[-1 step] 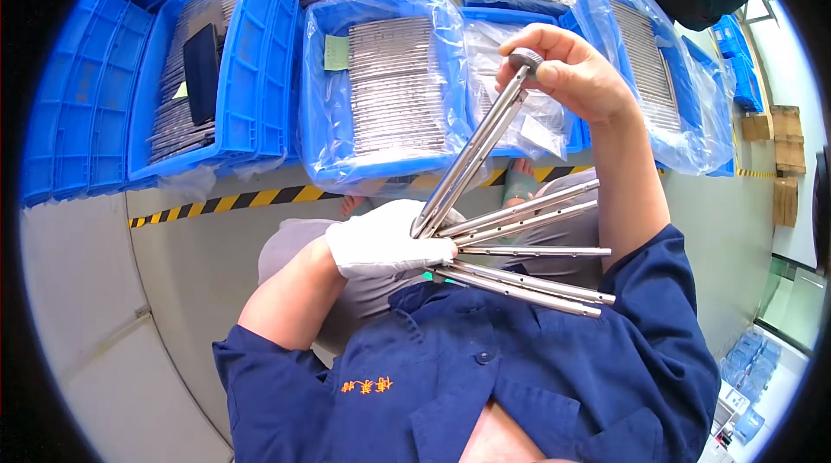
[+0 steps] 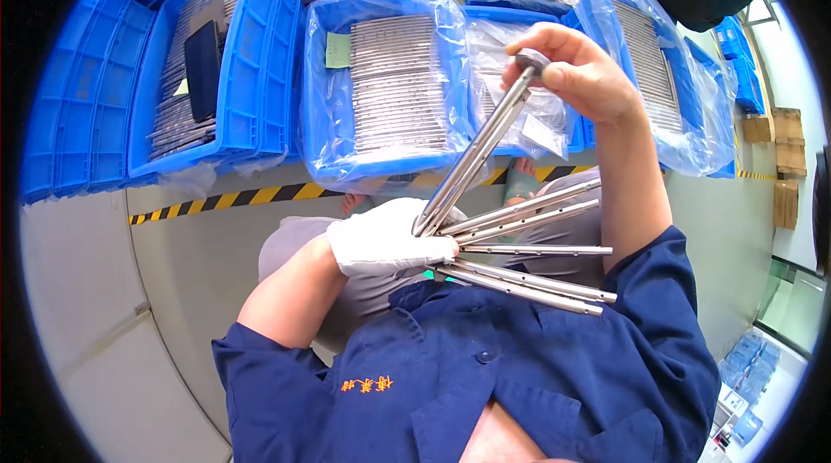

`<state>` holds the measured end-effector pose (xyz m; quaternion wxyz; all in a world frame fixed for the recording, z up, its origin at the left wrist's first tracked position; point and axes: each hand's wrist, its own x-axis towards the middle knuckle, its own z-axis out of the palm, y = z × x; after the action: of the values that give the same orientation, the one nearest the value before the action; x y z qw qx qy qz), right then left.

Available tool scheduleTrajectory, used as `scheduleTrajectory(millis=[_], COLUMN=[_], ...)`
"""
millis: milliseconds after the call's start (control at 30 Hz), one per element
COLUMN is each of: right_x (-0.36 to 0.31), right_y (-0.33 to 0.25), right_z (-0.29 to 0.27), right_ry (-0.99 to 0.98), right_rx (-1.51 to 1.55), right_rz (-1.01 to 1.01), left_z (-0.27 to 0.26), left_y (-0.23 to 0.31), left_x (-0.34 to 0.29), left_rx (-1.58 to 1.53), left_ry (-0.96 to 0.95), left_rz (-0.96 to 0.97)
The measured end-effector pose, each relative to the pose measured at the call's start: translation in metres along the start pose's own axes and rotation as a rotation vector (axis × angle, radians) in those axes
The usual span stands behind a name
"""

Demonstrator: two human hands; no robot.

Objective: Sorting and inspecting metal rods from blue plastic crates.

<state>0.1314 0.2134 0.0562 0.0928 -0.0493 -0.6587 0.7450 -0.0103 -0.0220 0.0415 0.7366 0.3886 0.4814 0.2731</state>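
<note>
My left hand [image 2: 381, 236], in a white glove, is closed round the lower ends of several slim metal tubes [image 2: 541, 250] with small holes along them. The tubes fan out to the right over my lap. Two more tubes [image 2: 478, 151] lean up steeply from the same grip. My bare right hand [image 2: 590, 82] pinches a dark round knob [image 2: 531, 61] between thumb and fingers, at the upper end of these leaning tubes. Whether the knob is fitted into a tube or only touches its end, I cannot tell.
Ahead stands a plastic-lined blue crate [image 2: 325, 130] with stacked metal tubes. A taller blue crate [image 2: 251, 73] at left holds more tubes with a black flat object [image 2: 202, 72] on top. Other lined crates [image 2: 692, 91] stand right. Striped tape [image 2: 234, 203] marks the floor.
My right hand and the knob have shifted very slightly to the right, the leaning tubes tilting with them. My left hand's grip looks the same.
</note>
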Motion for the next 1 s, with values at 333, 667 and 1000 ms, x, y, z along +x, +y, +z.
scheduleTrajectory(millis=[333, 667, 1000], right_x=[0.002, 0.0, 0.027], right_y=[0.006, 0.021, 0.066], right_z=[0.005, -0.05, 0.05], right_ry=[-0.066, 0.349, 0.34], right_rx=[0.0, 0.617, -0.307], right_rz=[0.014, -0.139, 0.386], left_z=[0.001, 0.0, -0.035], left_y=[-0.002, -0.014, -0.025], left_x=[0.003, 0.003, 0.022], left_rx=[-0.02, -0.435, -0.909], left_ry=[-0.048, 0.152, 0.348], left_rz=[0.094, 0.242, 0.2])
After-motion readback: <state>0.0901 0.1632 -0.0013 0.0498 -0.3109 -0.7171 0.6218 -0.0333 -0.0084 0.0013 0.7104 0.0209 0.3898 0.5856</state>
